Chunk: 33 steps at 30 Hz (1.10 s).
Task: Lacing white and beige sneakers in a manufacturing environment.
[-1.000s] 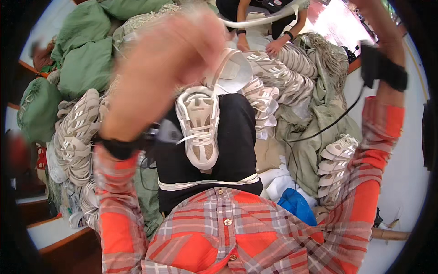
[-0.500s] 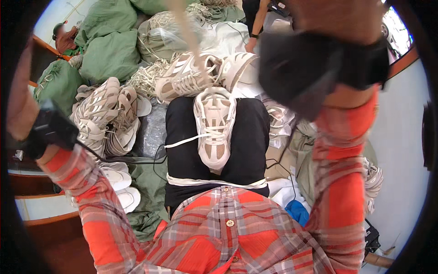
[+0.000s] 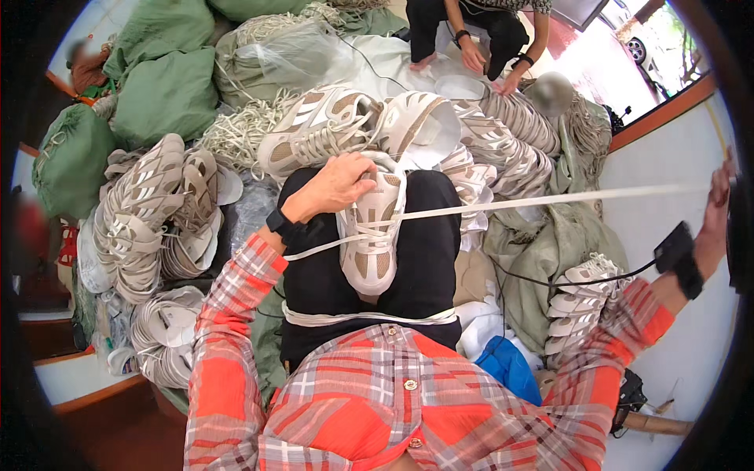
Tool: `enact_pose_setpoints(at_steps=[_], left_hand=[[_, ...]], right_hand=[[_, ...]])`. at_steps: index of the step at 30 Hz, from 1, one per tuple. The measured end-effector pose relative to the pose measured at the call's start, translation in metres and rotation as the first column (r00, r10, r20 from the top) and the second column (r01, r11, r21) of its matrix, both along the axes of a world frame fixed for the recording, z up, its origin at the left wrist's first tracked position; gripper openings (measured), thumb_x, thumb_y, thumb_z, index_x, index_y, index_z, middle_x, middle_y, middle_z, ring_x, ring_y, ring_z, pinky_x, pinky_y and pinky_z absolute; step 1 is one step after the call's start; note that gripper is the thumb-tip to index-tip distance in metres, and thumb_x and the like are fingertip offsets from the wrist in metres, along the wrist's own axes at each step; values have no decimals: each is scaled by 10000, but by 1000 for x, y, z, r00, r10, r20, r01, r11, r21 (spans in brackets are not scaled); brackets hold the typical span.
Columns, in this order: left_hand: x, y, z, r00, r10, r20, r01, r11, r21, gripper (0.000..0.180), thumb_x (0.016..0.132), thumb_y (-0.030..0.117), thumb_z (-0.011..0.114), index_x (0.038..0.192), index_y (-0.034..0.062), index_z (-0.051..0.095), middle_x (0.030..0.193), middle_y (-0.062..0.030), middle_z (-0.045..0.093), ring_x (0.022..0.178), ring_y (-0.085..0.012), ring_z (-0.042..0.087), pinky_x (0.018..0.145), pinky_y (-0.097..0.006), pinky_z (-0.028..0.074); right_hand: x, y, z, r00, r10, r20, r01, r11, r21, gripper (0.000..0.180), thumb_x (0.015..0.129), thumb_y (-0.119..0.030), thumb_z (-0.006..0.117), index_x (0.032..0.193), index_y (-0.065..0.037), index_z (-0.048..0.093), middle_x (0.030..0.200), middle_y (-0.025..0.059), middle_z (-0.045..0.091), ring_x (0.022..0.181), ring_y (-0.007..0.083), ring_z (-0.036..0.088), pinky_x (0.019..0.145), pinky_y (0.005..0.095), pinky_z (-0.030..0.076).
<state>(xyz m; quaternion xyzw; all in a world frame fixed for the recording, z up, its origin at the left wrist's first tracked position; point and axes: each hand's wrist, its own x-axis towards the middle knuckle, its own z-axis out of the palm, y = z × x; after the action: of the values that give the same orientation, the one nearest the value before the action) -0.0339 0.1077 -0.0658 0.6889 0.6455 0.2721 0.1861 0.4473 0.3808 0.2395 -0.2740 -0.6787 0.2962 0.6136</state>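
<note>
My left hand (image 3: 339, 184) pins the beige sneaker (image 3: 371, 235) on my lap; my right hand (image 3: 716, 206), far out to the side, grips the taut white lace (image 3: 542, 202). I'd keep tension even. The shoe's long axis runs along my thighs, toe toward me.

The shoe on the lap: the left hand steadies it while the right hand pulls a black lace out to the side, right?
Not quite: the lace is white, not black. The head view shows the left hand on the shoe and the right hand pulling the lace taut sideways.

Right hand (image 3: 719, 206) half cut off at the rim, fingers unseen.
</note>
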Motion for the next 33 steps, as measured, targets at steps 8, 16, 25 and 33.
enact_pose_setpoints(at_steps=[8,16,25,33], left_hand=[[-7,3,-8,936,-29,351,72,991,-109,290,887,242,564,1083,28,571,764,-136,559,677,-239,521,639,-337,423],[-3,4,0,947,-14,322,53,992,-112,291,896,249,536,1090,36,577,715,-138,569,644,-237,537,622,-349,425],[-3,4,-1,925,28,380,31,989,-147,285,868,241,560,1027,6,586,797,-155,622,720,-284,597,668,-371,457],[-4,5,-10,879,-2,476,73,989,-129,276,894,225,567,1070,12,579,755,-69,573,705,-145,507,668,-308,432]], right_hand=[[-206,-159,-223,583,447,678,-128,875,-467,150,861,-101,620,985,-59,695,833,-1,656,742,72,565,642,245,456],[-271,-219,-307,644,438,628,-374,895,-241,92,801,-74,663,880,-31,685,752,110,566,642,260,581,588,354,459],[-280,-224,-300,587,284,759,-342,936,-85,44,806,-53,618,790,-22,590,770,133,546,673,332,571,591,405,449],[-289,-228,-307,589,364,722,-326,924,-201,71,826,-48,584,779,2,565,792,161,545,735,362,565,649,429,447]])
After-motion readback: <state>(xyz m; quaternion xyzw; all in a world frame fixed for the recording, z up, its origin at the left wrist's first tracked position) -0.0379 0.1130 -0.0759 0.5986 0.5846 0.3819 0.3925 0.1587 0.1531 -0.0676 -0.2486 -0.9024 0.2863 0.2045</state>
